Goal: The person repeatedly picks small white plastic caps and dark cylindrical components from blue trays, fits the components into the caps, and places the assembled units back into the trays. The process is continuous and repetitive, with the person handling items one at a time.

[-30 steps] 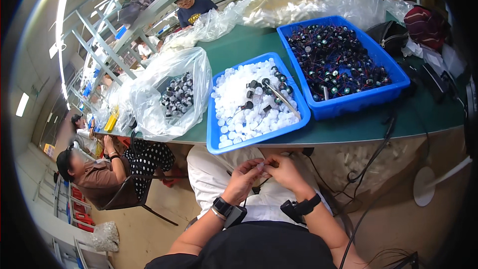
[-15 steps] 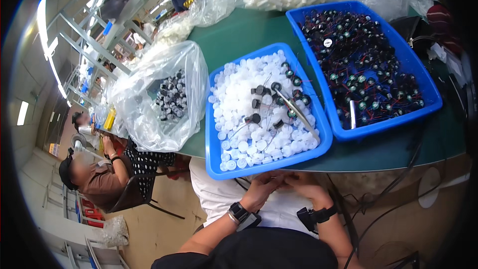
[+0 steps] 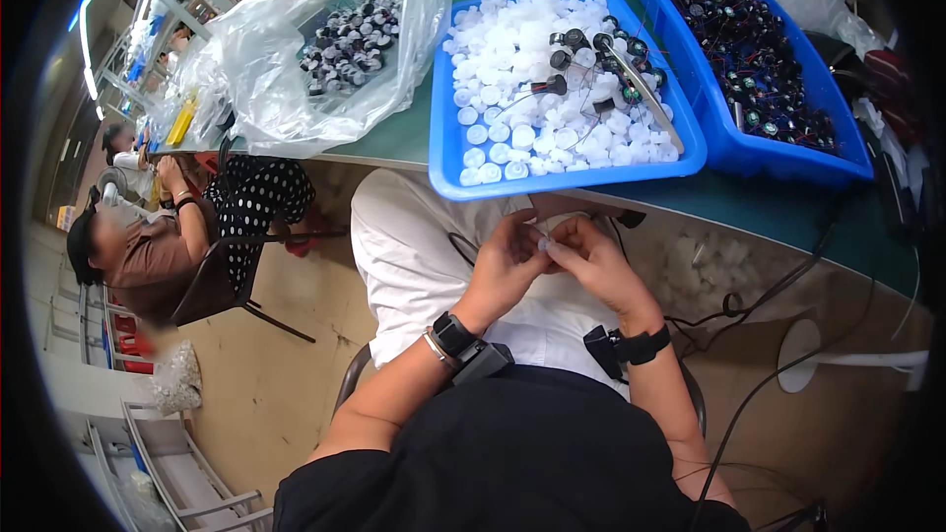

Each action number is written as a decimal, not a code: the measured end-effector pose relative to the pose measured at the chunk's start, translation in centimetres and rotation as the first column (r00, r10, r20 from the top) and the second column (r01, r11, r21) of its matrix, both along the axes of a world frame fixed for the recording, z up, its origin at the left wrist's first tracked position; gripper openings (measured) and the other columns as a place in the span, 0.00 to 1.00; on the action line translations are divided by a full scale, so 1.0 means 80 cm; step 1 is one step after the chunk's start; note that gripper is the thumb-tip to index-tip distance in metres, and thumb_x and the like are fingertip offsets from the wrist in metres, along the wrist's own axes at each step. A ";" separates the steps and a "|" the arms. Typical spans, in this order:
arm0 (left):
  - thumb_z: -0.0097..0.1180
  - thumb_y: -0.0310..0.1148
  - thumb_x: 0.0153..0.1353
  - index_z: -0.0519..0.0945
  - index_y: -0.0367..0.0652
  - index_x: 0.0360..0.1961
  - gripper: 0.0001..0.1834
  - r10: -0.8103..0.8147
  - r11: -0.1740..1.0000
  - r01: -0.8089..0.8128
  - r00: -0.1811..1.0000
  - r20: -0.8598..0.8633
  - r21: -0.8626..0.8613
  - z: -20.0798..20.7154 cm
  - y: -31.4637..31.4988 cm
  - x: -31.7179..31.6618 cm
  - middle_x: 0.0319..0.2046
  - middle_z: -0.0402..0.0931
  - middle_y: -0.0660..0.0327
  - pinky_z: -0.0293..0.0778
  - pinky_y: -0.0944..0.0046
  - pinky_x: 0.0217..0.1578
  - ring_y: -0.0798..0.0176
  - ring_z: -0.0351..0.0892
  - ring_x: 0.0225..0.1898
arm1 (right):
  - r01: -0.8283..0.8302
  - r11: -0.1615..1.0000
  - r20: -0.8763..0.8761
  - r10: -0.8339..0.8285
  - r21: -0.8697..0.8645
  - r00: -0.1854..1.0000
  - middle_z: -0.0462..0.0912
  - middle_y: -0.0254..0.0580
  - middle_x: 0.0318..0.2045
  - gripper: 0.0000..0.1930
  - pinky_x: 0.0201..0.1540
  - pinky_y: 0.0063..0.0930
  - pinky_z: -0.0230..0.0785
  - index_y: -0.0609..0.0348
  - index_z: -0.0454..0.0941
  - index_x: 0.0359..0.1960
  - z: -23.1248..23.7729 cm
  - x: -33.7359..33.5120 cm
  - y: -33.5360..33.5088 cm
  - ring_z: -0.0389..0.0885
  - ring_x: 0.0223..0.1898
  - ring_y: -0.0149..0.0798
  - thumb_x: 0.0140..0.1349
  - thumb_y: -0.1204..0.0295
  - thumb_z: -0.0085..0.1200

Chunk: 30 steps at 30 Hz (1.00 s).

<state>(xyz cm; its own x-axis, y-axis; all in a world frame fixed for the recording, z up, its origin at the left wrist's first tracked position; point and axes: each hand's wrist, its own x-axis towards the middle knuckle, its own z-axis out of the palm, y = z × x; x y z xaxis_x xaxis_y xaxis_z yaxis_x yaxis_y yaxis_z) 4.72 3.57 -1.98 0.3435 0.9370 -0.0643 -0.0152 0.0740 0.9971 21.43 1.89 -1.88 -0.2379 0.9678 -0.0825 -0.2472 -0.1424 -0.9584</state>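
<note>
Just beyond the table's near edge, over my lap, my left hand (image 3: pixel 505 261) and my right hand (image 3: pixel 598 258) meet at the fingertips. Pinched between them is a small whitish piece (image 3: pixel 543 242), mostly covered by the fingers. Nearest to the hands is a blue tray (image 3: pixel 581 185) heaped with translucent white plastic caps (image 3: pixel 522 59). On the heap lie several small black round parts with thin wires (image 3: pixel 557 85) and a slim metal tool (image 3: pixel 645 97) like tweezers.
A deeper blue bin (image 3: pixel 798 166) of black wired parts stands to the right. At left, a clear plastic bag (image 3: pixel 266 89) holds black-and-white pieces. A co-worker (image 3: pixel 163 256) sits left on a chair. Black cables (image 3: pixel 759 286) hang on the right below the green table (image 3: pixel 394 123).
The view has tilted downward, so tray, bin and bag appear higher. My hands show more fully, with fingertips together and a small whitish piece now visible between them.
</note>
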 end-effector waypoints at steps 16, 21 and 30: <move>0.61 0.22 0.58 0.72 0.35 0.47 0.17 0.097 0.973 -0.077 0.992 -0.082 0.216 0.014 -0.028 -0.027 0.36 0.73 0.64 0.73 0.74 0.37 0.75 0.72 0.36 | 0.243 0.729 0.296 -0.526 0.640 0.797 0.79 0.42 0.25 0.04 0.28 0.30 0.68 0.62 0.77 0.32 0.033 -0.047 -0.029 0.78 0.25 0.38 0.58 0.75 0.58; 0.60 0.24 0.60 0.72 0.34 0.50 0.17 0.013 0.994 -0.027 0.991 0.134 0.102 0.028 -0.044 -0.019 0.42 0.76 0.60 0.75 0.71 0.45 0.70 0.77 0.43 | 0.337 0.850 0.165 -0.430 0.406 0.887 0.79 0.42 0.25 0.02 0.28 0.30 0.68 0.61 0.77 0.32 0.040 -0.041 -0.029 0.77 0.25 0.39 0.58 0.78 0.56; 0.53 0.30 0.66 0.72 0.34 0.50 0.14 0.009 0.980 0.075 0.909 0.418 -0.184 0.034 -0.045 -0.029 0.42 0.78 0.56 0.77 0.68 0.45 0.65 0.81 0.41 | 0.264 0.581 0.234 -0.642 0.770 0.730 0.77 0.43 0.25 0.04 0.28 0.30 0.68 0.63 0.75 0.32 0.034 -0.046 -0.028 0.76 0.25 0.43 0.58 0.77 0.57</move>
